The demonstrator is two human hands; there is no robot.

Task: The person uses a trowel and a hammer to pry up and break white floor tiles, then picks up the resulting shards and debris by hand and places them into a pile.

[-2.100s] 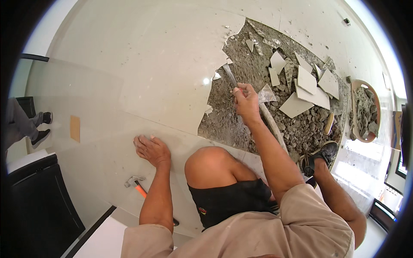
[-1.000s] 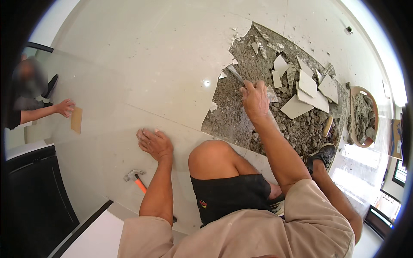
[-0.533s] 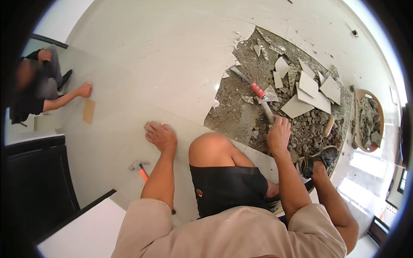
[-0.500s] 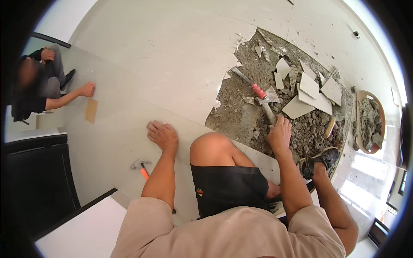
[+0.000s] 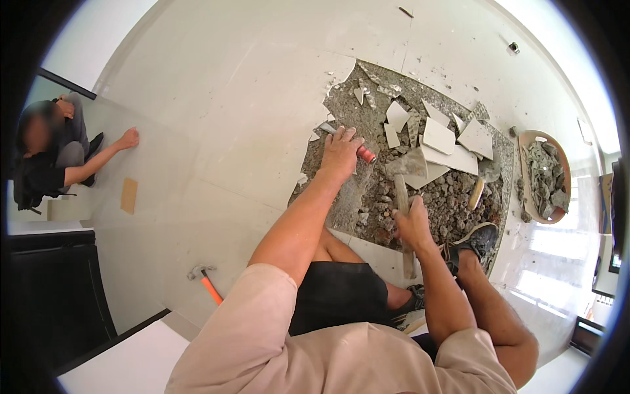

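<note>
My left hand (image 5: pixel 340 150) is closed round a chisel (image 5: pixel 367 154) with a red grip. Its metal end shows past the fingers, by the broken tile edge (image 5: pixel 308 146); the grip pokes out on the other side. In my right hand (image 5: pixel 415 226) is a hammer (image 5: pixel 401 190) with a pale wooden handle and a dusty, blocky head, held over the rubble. Beneath both hands lies a patch of broken-up floor (image 5: pixel 335 203) with grey mortar and loose lumps. Broken tile pieces (image 5: pixel 438 135) are heaped just beyond the hammer head.
A claw hammer (image 5: pixel 210 287) with an orange handle lies on the floor at left. An oval tub (image 5: pixel 529 148) of rubble stands at right, and a wooden-handled brush-like tool (image 5: pixel 476 195) lies on the rubble. Another person (image 5: pixel 56 151) sits at far left near a brown rectangular piece (image 5: pixel 129 196).
My left hand has left the floor tiles, moved right and taken hold of the chisel. My right hand has raised the hammer clear of the chisel. The view has shifted slightly.
</note>
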